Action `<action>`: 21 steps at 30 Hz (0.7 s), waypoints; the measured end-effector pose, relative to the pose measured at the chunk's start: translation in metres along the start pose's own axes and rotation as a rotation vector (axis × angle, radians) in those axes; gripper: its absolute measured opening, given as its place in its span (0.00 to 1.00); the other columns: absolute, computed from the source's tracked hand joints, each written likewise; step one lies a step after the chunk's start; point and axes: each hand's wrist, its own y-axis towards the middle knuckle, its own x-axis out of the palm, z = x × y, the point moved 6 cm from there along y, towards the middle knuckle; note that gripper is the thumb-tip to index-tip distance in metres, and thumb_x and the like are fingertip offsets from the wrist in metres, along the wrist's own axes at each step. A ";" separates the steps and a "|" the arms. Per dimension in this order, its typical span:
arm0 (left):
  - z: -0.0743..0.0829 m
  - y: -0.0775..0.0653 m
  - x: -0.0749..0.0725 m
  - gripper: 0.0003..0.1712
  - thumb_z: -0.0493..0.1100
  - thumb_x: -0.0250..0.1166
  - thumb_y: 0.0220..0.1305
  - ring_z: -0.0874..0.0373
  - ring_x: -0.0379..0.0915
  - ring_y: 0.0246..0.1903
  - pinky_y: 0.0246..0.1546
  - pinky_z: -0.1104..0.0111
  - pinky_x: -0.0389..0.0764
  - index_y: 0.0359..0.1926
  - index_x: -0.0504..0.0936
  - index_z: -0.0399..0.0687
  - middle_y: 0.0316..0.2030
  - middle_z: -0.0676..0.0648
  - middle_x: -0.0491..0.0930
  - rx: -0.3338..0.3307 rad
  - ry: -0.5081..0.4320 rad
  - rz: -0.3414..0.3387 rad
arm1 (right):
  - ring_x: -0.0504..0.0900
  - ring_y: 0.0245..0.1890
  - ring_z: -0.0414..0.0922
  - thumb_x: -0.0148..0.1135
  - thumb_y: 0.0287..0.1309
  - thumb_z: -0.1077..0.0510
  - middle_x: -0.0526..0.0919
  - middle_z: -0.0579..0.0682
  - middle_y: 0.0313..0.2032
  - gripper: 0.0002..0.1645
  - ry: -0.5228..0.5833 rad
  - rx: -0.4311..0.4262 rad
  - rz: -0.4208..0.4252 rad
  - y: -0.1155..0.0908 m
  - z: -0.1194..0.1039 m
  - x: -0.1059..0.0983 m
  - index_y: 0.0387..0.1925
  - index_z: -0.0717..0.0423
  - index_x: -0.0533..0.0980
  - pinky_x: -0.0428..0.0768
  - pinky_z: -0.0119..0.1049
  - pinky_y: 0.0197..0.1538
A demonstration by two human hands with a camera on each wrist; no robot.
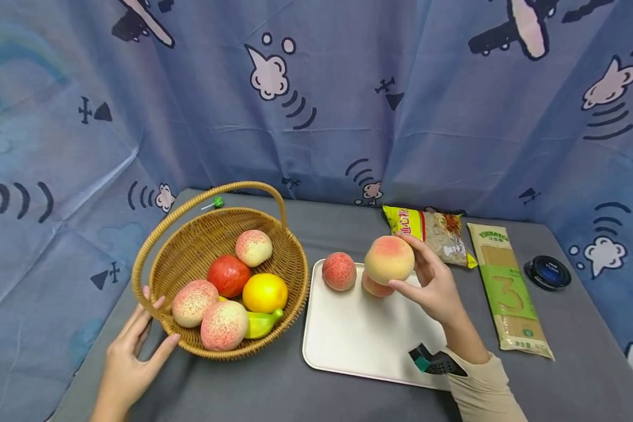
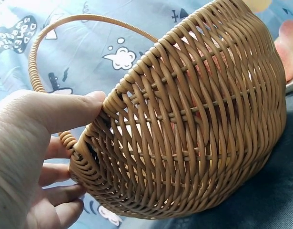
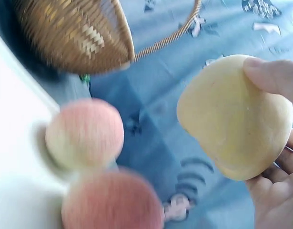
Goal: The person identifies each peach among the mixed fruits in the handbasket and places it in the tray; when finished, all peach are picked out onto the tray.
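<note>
Wicker shows first in the head view: my left hand (image 1: pixel 133 356) grips the basket (image 1: pixel 187 258) by the rim, near the foot of its handle (image 1: pixel 242 185). Inside lie three speckled peaches, a red apple (image 1: pixel 229 275), a lemon (image 1: pixel 265 293) and a green banana (image 1: pixel 262 324). My right hand (image 1: pixel 434 287) pinches a yellow peach (image 1: pixel 389 259), red-blushed on top, over the far part of the white tray (image 1: pixel 364 343); it partly hides one of two pink peaches (image 1: pixel 339 271) there. To my right lie a noodle bag (image 1: pixel 445 237), a long green-banded packet (image 1: pixel 509 287) and a round tin (image 1: pixel 547 273).

From the left wrist, my thumb presses the rim, my other fingers bent by the handle.

From the right wrist, my thumb and fingers clasp the yellow peach, apart from the two blurred ones.
</note>
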 end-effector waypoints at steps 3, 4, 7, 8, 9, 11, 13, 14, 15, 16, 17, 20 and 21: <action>0.002 0.000 0.000 0.41 0.24 0.71 0.44 0.70 0.52 0.69 0.55 0.90 0.63 0.63 0.71 0.37 0.72 0.42 0.56 -0.010 0.010 -0.002 | 0.68 0.63 0.40 0.64 0.38 0.84 0.67 0.57 0.64 0.48 0.002 0.005 0.056 -0.013 0.005 -0.018 0.65 0.75 0.58 0.67 0.23 0.65; 0.002 0.000 0.000 0.41 0.24 0.71 0.44 0.70 0.52 0.69 0.55 0.90 0.63 0.63 0.71 0.37 0.72 0.43 0.55 -0.014 0.008 -0.003 | 0.68 0.63 0.39 0.64 0.38 0.85 0.67 0.57 0.64 0.48 0.003 0.015 0.076 -0.017 0.007 -0.024 0.65 0.75 0.58 0.67 0.22 0.65; 0.003 0.000 0.000 0.40 0.24 0.71 0.45 0.69 0.52 0.69 0.55 0.90 0.63 0.63 0.71 0.38 0.72 0.43 0.55 -0.024 0.017 -0.007 | 0.67 0.63 0.38 0.63 0.38 0.85 0.67 0.54 0.64 0.48 -0.005 0.058 0.135 -0.029 0.016 -0.040 0.65 0.74 0.58 0.66 0.20 0.65; 0.002 0.000 0.000 0.40 0.24 0.71 0.46 0.70 0.52 0.69 0.55 0.90 0.63 0.64 0.71 0.38 0.72 0.43 0.55 -0.030 0.024 -0.011 | 0.67 0.64 0.38 0.63 0.38 0.86 0.67 0.54 0.64 0.48 -0.001 0.071 0.150 -0.032 0.019 -0.044 0.65 0.74 0.58 0.65 0.20 0.65; 0.002 0.000 0.000 0.40 0.25 0.71 0.46 0.70 0.52 0.69 0.56 0.90 0.63 0.64 0.71 0.39 0.72 0.43 0.54 -0.038 0.030 -0.015 | 0.67 0.63 0.38 0.63 0.38 0.86 0.67 0.53 0.64 0.48 -0.002 0.083 0.163 -0.036 0.022 -0.049 0.65 0.74 0.58 0.65 0.20 0.65; 0.000 0.000 0.000 0.40 0.25 0.70 0.48 0.70 0.51 0.69 0.56 0.90 0.62 0.64 0.70 0.39 0.72 0.43 0.54 -0.047 0.043 -0.028 | 0.67 0.63 0.37 0.62 0.39 0.86 0.67 0.54 0.64 0.47 0.006 0.091 0.184 -0.043 0.029 -0.057 0.65 0.74 0.58 0.65 0.19 0.65; -0.001 0.001 0.000 0.40 0.25 0.70 0.49 0.70 0.50 0.69 0.56 0.90 0.62 0.65 0.69 0.39 0.72 0.42 0.53 -0.053 0.048 -0.042 | 0.68 0.62 0.38 0.60 0.40 0.86 0.67 0.55 0.64 0.46 0.022 0.103 0.201 -0.049 0.037 -0.064 0.65 0.74 0.58 0.66 0.19 0.64; -0.002 0.001 0.000 0.40 0.25 0.70 0.49 0.70 0.50 0.69 0.57 0.90 0.62 0.65 0.69 0.39 0.72 0.42 0.53 -0.054 0.048 -0.044 | 0.68 0.62 0.37 0.60 0.41 0.86 0.67 0.55 0.63 0.46 0.019 0.122 0.213 -0.051 0.041 -0.067 0.65 0.73 0.59 0.66 0.19 0.64; -0.002 0.001 0.000 0.40 0.25 0.69 0.49 0.70 0.50 0.69 0.57 0.89 0.62 0.65 0.68 0.39 0.72 0.41 0.52 -0.053 0.044 -0.048 | 0.68 0.61 0.36 0.61 0.42 0.85 0.67 0.54 0.63 0.45 0.007 0.146 0.218 -0.054 0.045 -0.070 0.65 0.72 0.59 0.67 0.18 0.63; -0.002 0.001 0.000 0.40 0.25 0.69 0.49 0.70 0.50 0.69 0.57 0.89 0.62 0.65 0.68 0.38 0.72 0.41 0.52 -0.052 0.041 -0.051 | 0.68 0.61 0.35 0.61 0.43 0.84 0.66 0.55 0.63 0.45 -0.024 0.173 0.219 -0.056 0.050 -0.072 0.65 0.72 0.58 0.66 0.17 0.63; -0.002 0.001 0.000 0.40 0.25 0.69 0.49 0.70 0.50 0.69 0.57 0.89 0.62 0.66 0.68 0.38 0.73 0.41 0.52 -0.049 0.040 -0.054 | 0.67 0.61 0.33 0.62 0.45 0.82 0.65 0.55 0.63 0.45 -0.054 0.209 0.214 -0.058 0.055 -0.073 0.66 0.71 0.58 0.66 0.16 0.62; -0.002 0.001 0.001 0.40 0.25 0.69 0.49 0.70 0.50 0.69 0.57 0.89 0.62 0.66 0.68 0.38 0.72 0.40 0.52 -0.048 0.034 -0.055 | 0.65 0.60 0.27 0.65 0.47 0.76 0.64 0.52 0.62 0.46 -0.163 0.312 0.170 -0.063 0.069 -0.076 0.67 0.69 0.57 0.64 0.12 0.61; -0.002 0.001 0.001 0.40 0.25 0.69 0.49 0.70 0.50 0.69 0.57 0.89 0.62 0.65 0.68 0.38 0.72 0.40 0.52 -0.047 0.033 -0.054 | 0.65 0.59 0.26 0.66 0.48 0.75 0.65 0.49 0.62 0.46 -0.192 0.334 0.148 -0.064 0.073 -0.077 0.67 0.69 0.56 0.64 0.12 0.60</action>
